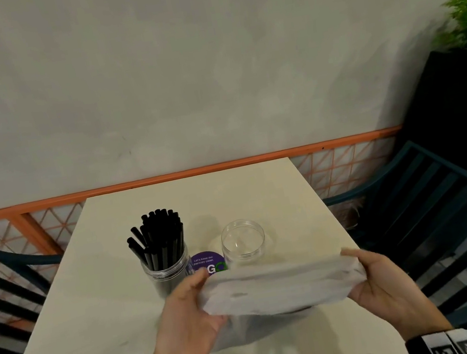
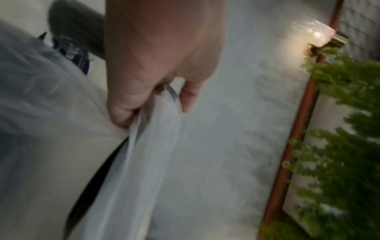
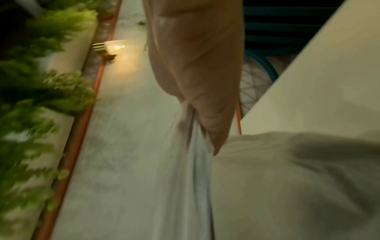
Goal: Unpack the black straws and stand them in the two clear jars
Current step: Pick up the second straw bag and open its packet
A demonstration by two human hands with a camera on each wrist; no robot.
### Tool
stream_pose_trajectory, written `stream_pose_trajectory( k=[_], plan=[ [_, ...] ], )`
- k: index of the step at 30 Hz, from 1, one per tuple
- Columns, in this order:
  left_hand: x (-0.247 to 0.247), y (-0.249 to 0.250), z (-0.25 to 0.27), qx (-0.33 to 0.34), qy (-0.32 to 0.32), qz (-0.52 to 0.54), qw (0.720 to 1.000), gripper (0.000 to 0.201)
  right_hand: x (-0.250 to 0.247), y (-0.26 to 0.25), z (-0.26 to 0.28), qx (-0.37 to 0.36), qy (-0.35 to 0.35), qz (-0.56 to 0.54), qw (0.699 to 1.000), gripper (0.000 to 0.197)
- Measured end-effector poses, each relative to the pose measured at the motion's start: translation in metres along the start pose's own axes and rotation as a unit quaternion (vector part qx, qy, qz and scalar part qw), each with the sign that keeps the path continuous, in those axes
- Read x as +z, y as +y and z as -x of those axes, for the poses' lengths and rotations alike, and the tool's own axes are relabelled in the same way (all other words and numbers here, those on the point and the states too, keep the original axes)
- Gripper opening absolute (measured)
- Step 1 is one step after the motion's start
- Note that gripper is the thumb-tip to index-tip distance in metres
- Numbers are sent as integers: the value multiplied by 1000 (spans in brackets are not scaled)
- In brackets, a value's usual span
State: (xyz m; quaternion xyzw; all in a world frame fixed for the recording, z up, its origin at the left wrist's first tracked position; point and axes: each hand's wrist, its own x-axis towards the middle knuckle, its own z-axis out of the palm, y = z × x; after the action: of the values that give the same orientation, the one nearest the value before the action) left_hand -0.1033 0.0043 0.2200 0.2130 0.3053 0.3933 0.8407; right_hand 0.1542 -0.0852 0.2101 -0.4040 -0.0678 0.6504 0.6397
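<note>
A whitish plastic bag [image 1: 281,286] is stretched flat between my two hands above the near half of the cream table [image 1: 96,323]. My left hand [image 1: 202,293] pinches its left end and my right hand [image 1: 356,273] grips its right end. No straws show through the bag. Behind it on the left, a clear jar [image 1: 167,276] holds a bundle of black straws [image 1: 160,238] standing upright. A second clear jar [image 1: 243,241] stands empty to the right of it. In the wrist views, the left fingers [image 2: 144,97] and right fingers [image 3: 213,126] clamp the bunched bag [image 2: 133,162] [image 3: 189,170].
A round purple sticker [image 1: 208,263] lies on the table between the jars. Dark slatted chairs stand at the left [image 1: 4,292] and right [image 1: 437,220] of the table. Beyond are an orange rail [image 1: 194,172], a grey wall, and a black planter [image 1: 462,113] with greenery.
</note>
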Motion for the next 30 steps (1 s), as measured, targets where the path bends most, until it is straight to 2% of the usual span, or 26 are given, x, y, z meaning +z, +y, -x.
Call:
stream_pose_trajectory(
  k=[1,2,4,5,7,8,9,11,13,14,16,18,21,24,26,28,29,30],
  plan=[
    [2,-1,1,19,-8,-36,999,15,6,-1,4,-22,0,42,999,14],
    [2,-2,0,39,-13,-77,996,24,7,-1,6,-47,8,86,995,14],
    [-5,-7,-2,74,10,-204,976,53,4,2,6,-84,43,187,978,31],
    [-8,-9,-3,93,37,-280,955,52,3,5,5,-111,77,272,953,37],
    [-14,-14,-5,130,86,-429,890,45,1,10,2,-172,165,447,862,34],
    [-18,-15,-7,149,95,-487,855,43,0,11,0,-199,197,500,819,31],
    [-22,-15,-8,169,98,-519,832,40,-1,11,-1,-218,212,526,794,25],
    [-24,-9,-5,206,114,-563,792,30,-4,10,-1,-226,220,533,785,12],
    [-23,-5,-2,216,147,-599,757,19,-5,8,0,-209,203,514,807,5],
    [-23,-5,-1,211,160,-607,749,15,-5,8,1,-200,185,504,820,7],
    [-26,-11,-3,191,162,-598,761,14,2,10,3,-175,140,472,853,13],
    [-26,-19,-8,154,138,-545,813,18,10,15,2,-130,95,431,888,18],
    [-14,-29,-9,69,100,-406,906,20,19,24,1,-60,44,399,914,17],
    [-6,-29,-9,-16,79,-252,964,23,21,28,1,-12,54,340,939,19],
    [-11,-23,-11,-44,80,-128,988,32,16,24,-1,8,72,262,962,16],
    [-18,-17,-13,-54,79,-43,995,39,8,18,-3,33,70,155,985,21],
    [-22,-14,-13,-61,71,-25,995,31,4,15,-4,45,55,108,992,23],
    [-19,-11,-10,-67,54,-16,996,13,3,13,-4,51,40,74,995,24]
  ],
)
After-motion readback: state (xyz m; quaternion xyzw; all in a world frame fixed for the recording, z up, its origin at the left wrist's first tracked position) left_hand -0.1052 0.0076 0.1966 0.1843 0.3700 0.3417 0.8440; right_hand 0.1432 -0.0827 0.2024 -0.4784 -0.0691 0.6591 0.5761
